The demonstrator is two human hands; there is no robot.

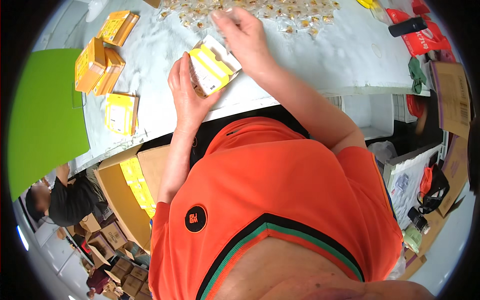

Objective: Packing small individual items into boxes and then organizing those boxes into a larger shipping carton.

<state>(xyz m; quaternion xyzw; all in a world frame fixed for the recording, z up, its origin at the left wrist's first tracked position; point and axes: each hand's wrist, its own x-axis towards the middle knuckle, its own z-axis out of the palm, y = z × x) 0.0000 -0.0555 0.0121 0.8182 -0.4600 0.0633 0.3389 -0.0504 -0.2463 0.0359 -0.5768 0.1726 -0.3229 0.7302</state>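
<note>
My left hand [189, 97] is closed around a small yellow and white carton [206, 71], thumb on its near side and fingers along its left side. The carton's end flaps stand open on the far and right sides. Just beyond it, my right hand [245, 37] hovers above the table with its fingers curled together in a pinch. Its fingertips are a little blurred, and I cannot make out what they hold. Close to them, a wide spread of small clear packets [285, 22] with brownish contents lies along the table's far side.
Stacks of yellow cartons [91, 65] stand on the white table [345, 62] at left, beside a green board [45, 115]. A red bag [425, 42] and black cylinder [407, 27] lie at far right. Below left is an open cardboard box [117, 195]; another person [70, 200] is nearby.
</note>
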